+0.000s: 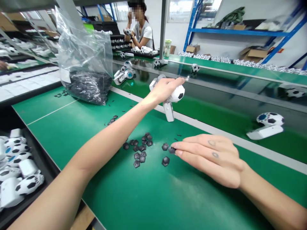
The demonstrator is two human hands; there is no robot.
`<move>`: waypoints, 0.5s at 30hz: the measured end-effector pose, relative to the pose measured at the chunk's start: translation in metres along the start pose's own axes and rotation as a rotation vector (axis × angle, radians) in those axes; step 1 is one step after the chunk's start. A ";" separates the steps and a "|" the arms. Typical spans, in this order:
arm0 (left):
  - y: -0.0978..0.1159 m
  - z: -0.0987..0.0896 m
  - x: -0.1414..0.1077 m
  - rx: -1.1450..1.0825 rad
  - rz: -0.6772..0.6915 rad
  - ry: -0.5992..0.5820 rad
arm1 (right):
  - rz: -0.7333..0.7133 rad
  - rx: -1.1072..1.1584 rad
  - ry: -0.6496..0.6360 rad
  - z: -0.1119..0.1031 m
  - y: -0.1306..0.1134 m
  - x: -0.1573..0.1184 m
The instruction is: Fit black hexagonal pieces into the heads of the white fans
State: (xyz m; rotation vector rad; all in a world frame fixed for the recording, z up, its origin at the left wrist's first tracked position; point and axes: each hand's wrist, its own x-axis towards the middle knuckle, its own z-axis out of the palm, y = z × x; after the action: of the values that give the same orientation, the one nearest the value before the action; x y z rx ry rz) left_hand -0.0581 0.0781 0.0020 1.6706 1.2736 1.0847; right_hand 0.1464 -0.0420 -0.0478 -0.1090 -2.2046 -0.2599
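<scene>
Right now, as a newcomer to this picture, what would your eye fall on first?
The left hand, mid-picture, holds a white soccer-ball toy. Below it, the right hand touches black pentagon pieces scattered on the green bench. Upper left, a clear plastic bag holds more black pieces.

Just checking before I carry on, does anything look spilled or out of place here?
Black pentagon pieces lie loose across the green mat by the right hand, outside the clear plastic bag holding more of them, so they look spilled.

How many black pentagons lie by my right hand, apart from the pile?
3 black pentagons: one touching the right hand, two just left; more may hide beneath it.
</scene>
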 end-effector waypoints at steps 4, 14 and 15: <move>0.012 -0.013 -0.004 0.311 0.017 0.022 | 0.236 0.022 0.010 0.000 0.007 0.011; 0.030 -0.038 -0.012 0.321 -0.406 -0.261 | 0.728 0.073 0.354 -0.026 0.031 0.027; 0.030 -0.037 -0.013 0.283 -0.404 -0.276 | 0.791 0.103 0.381 -0.028 0.033 0.027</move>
State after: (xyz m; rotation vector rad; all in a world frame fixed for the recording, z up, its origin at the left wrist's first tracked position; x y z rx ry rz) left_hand -0.0847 0.0621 0.0402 1.5987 1.5427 0.4332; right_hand 0.1574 -0.0168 -0.0051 -0.7827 -1.6419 0.2570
